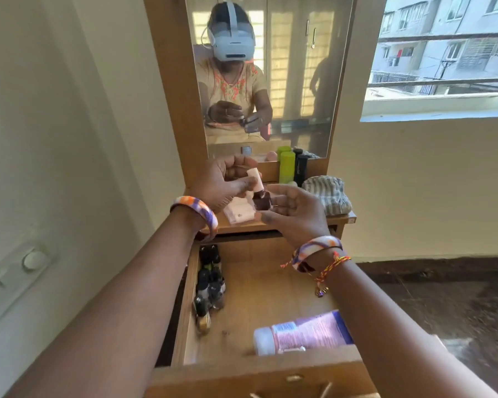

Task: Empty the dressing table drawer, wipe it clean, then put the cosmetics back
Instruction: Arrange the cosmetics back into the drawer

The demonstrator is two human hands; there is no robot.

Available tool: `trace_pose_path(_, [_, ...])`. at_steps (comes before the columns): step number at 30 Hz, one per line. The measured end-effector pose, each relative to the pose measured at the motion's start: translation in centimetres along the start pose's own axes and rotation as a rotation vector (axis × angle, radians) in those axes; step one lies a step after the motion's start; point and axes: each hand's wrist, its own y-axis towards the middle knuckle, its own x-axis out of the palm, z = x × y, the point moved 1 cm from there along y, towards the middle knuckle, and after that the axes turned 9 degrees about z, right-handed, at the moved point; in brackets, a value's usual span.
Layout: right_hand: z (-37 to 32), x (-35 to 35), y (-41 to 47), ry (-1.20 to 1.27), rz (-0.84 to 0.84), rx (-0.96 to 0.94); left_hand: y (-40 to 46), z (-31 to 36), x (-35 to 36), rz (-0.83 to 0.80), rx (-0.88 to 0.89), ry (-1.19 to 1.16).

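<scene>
At frame centre, above the open wooden drawer, the left hand pinches the dark maroon nail-polish bottle's pale cap; the right hand cups it, fingers loosely curled.

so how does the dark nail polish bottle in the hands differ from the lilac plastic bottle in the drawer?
The dark glass nail polish bottle with the pale cap is held upright above the dresser top by the left hand and right hand; the lilac plastic bottle with the white cap lies on its side in the open wooden drawer, untouched. The polish bottle looks much smaller. Both are capped.
</scene>
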Motion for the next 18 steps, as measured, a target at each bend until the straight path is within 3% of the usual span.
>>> trace_pose_path(7, [-1.1,1.0,-3.5,0.281,-0.361,0.247,-4.1,0.5,-0.6,0.095,-0.019,0.063])
trace_pose_path(11, [-0.3,1.0,-4.3,0.41,-0.365,0.508,-5.3,-1.1,-1.6,0.207,-0.079,0.119])
trace_pose_path(14, [2.0,2.0,-4.8,0.066,-0.331,0.466,-6.5,-4.7,-2.3,0.37,-0.202,0.251])
trace_pose_path(18, [4.7,4.5,-6.1,-0.573,-0.381,0.17,-8.6,-9.1,-3.1,0.472,-0.366,0.378])
